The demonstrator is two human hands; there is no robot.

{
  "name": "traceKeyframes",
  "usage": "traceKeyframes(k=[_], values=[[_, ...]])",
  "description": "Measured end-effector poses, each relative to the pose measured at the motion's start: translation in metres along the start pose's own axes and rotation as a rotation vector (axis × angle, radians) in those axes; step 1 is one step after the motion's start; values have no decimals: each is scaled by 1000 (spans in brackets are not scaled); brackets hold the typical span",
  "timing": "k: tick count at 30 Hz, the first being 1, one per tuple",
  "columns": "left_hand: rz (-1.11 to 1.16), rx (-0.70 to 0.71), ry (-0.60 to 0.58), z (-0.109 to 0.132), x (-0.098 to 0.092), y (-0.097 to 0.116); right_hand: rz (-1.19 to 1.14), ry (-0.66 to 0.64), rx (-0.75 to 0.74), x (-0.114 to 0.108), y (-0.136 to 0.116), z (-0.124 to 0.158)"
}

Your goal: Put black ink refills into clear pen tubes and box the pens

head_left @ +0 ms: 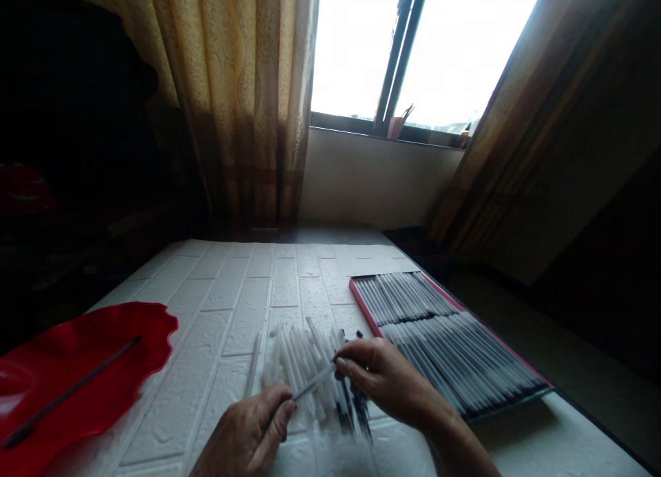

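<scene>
My left hand pinches one end of a slim, pale pen between thumb and fingers. At the pen's other end, the thumb and fingertips of my right hand are closed on it, so it slants upward to the right between both hands. Beneath and behind it lies a loose pile of whitish, translucent tubes. Several black pen parts lie by the right hand, partly hidden by it. Further right, a flat red-edged box holds two rows of clear pens with dark ends.
A red scalloped plate sits at the left with a dark, thin pen-like stick across it. The white brick-patterned table reaches toward a wall. Beyond are curtains, a window, and a pink cup on the sill.
</scene>
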State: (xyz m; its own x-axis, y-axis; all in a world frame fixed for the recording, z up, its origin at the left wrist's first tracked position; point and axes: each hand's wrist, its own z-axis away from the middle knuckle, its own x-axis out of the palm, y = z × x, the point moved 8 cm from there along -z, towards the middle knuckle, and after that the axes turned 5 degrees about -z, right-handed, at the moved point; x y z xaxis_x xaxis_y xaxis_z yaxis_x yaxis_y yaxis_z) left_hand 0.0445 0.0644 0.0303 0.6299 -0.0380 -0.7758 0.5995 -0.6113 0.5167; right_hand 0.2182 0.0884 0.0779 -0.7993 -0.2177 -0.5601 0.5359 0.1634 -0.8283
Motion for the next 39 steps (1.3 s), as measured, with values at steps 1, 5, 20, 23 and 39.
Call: traceKeyframes(k=[1,5,20,23,39], values=[[-1,-2,-2,0,0,0,-17,1,6,0,0,0],[7,2,1,-1,-1,1,-71,90,-1,-6,2,-2],[33,41,85,2,-6,2,-185,790,-46,-77,36,7],[33,22,94,3,-6,-3,-70,648,-8,-60,37,-3],[20,47,116,4,-6,-3,84,410,127,-26,42,-20]])
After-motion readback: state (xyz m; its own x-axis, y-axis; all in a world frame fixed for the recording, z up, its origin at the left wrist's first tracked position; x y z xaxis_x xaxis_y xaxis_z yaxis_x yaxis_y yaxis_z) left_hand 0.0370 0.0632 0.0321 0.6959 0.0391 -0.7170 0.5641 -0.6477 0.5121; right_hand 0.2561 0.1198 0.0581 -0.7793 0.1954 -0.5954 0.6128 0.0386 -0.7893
